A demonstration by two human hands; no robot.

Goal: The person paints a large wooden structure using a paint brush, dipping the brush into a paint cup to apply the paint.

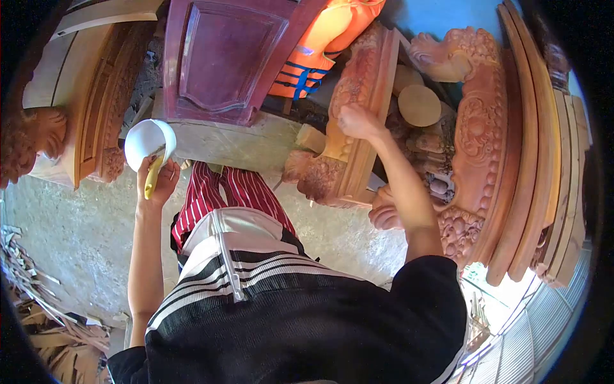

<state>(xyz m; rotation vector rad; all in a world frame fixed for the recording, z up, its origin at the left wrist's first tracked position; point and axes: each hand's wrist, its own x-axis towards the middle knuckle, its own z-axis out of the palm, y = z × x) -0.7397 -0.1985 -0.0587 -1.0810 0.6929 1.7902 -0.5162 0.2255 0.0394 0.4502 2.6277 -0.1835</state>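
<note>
My left hand [161, 182] grips a white bowl [132, 146] by its rim, its open side tilted toward me. A yellow handle [152, 176], perhaps a brush's, is pinned against the bowl by the same fingers; its far end is hard to make out. My right hand [359, 121] is closed in a fist against the carved face of a reddish wooden furniture piece [360, 73]. Whatever is inside that fist is hidden. The lower part of this carved piece [323, 176] shows paler wood beside the reddish areas.
A dark red panel door [231, 54] leans ahead, beside an orange life vest [329, 32]. Another carved piece [478, 128] and long curved boards [547, 147] stand at right. Carved furniture [89, 121] is at left. Wood scraps [64, 339] lie at lower left.
</note>
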